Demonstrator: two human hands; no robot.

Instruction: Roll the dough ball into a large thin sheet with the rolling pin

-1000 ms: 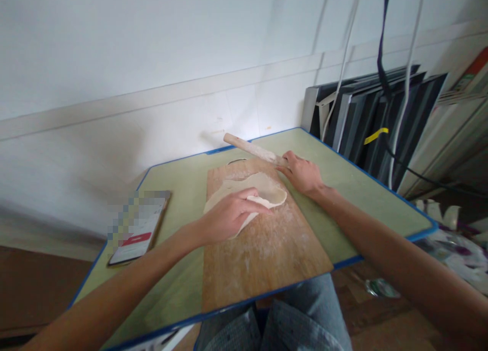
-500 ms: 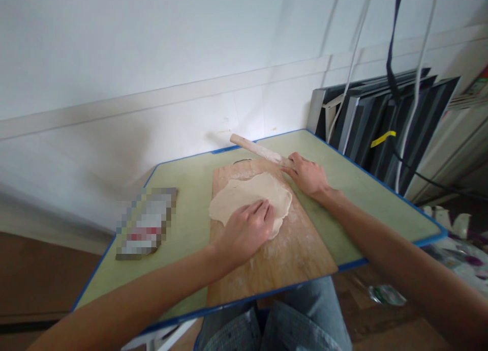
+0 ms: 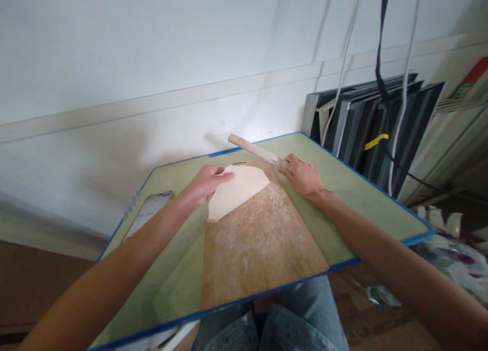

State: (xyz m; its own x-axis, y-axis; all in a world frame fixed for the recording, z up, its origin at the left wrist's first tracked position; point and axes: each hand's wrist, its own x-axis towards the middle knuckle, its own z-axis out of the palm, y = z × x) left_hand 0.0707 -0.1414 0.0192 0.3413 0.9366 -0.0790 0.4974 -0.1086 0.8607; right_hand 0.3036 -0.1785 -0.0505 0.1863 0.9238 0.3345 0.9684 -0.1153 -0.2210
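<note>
A thin sheet of pale dough (image 3: pixel 240 188) lies folded over at the far left part of a wooden board (image 3: pixel 263 254). My left hand (image 3: pixel 209 182) pinches the dough's far left edge, thumb on top. In my right hand (image 3: pixel 303 175), a wooden rolling pin (image 3: pixel 255 150) is gripped by its near end. The pin slants up and to the left, past the board's far edge, clear of the dough. White flour is smeared over the bare wood on the near side of the dough.
The board rests on a pale green table (image 3: pixel 179 269) with a blue edge. A phone (image 3: pixel 150 208) lies at the left, partly behind my left forearm. Dark panels (image 3: pixel 373 117) lean against the wall on the right, with hanging cables (image 3: pixel 381 61) in front.
My left hand has moved from the dough's near edge to its far left. The near part of the sheet has been folded away from me. The right hand still holds the rolling pin.
</note>
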